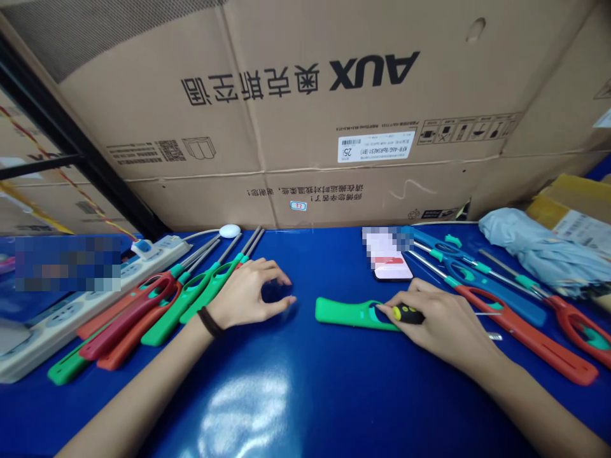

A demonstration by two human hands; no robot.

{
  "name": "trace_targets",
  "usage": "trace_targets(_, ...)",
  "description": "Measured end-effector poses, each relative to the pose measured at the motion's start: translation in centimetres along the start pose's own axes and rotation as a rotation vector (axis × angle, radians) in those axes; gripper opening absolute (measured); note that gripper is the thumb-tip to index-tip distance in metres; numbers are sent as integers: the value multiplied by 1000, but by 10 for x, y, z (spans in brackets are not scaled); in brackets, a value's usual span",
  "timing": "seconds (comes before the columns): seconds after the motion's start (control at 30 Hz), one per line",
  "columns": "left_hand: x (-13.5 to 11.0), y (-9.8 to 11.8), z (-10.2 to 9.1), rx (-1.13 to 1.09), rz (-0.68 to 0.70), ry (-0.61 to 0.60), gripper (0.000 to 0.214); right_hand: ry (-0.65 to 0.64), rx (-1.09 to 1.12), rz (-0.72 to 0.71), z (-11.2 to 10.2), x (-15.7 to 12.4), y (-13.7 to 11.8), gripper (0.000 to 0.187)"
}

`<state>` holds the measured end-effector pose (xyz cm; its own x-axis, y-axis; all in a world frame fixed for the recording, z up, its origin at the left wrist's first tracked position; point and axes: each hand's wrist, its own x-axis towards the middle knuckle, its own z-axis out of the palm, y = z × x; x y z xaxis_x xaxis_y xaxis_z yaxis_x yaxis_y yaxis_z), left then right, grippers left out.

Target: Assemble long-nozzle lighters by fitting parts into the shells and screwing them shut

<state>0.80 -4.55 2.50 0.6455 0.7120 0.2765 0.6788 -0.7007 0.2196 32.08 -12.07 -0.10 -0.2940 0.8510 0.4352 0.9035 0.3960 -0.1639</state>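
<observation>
A green lighter handle shell [346,313] lies flat on the blue table in the middle. My right hand [442,321] rests at its right end, fingers closed round a small screwdriver with a yellow and black handle [407,313] whose handle end points left over the green shell. My left hand [251,294] sits to the left of the shell, fingers curled in a loose pinch above the table; I cannot make out anything between them. A black band is on my left wrist.
Several red and green long-nosed lighters [157,305] lie at the left by a white power strip [71,312]. More blue and red lighters [501,299] lie at the right, beside a phone [391,264] and a folded grey umbrella [539,254]. A big cardboard box [305,114] walls the back.
</observation>
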Motion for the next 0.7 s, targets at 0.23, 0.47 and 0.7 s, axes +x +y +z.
trace_targets(0.23, 1, -7, 5, -69, 26, -143, 16, 26, -27, 44, 0, 0, 7, 37)
trace_targets(0.47, 0, 6, 12, -308, -28, -72, 16, 13, 3, 26, 2, 0, 0, 34)
trace_targets(0.7, -2, 14, 14, -502, -59, -4, 11, -67, 59, 46, 1, -1, -4, 14)
